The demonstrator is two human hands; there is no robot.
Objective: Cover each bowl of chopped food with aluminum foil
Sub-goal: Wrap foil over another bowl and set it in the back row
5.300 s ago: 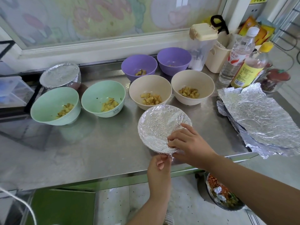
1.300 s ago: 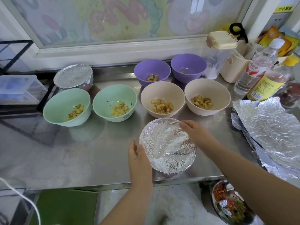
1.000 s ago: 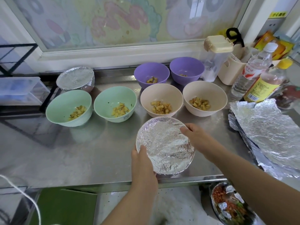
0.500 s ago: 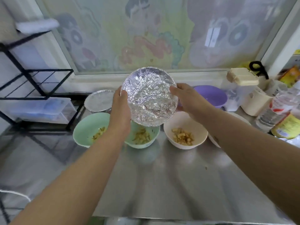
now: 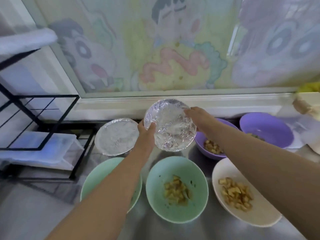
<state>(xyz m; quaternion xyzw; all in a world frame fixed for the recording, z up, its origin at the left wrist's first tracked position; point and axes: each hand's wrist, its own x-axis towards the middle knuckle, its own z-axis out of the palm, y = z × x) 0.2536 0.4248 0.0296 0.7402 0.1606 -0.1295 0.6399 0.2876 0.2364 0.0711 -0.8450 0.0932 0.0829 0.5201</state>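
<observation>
A foil-covered bowl (image 5: 170, 125) is held in the air at the back of the steel counter, tilted toward me. My left hand (image 5: 146, 131) grips its left rim and my right hand (image 5: 197, 116) grips its right rim. Just left of it a second foil-covered bowl (image 5: 116, 135) stands on the counter. Two green bowls (image 5: 176, 189) (image 5: 97, 179), a cream bowl (image 5: 242, 193) and two purple bowls (image 5: 209, 144) (image 5: 266, 129) sit uncovered with chopped food inside.
A black wire rack (image 5: 39, 118) with a clear plastic box (image 5: 36, 149) stands at the left edge. A white window ledge (image 5: 155, 103) runs behind the bowls. A cream container (image 5: 308, 104) sits at the far right.
Both hands lifted the covered bowl from the counter's front edge and carried it up and back. It now hangs lower, beside the other covered bowl.
</observation>
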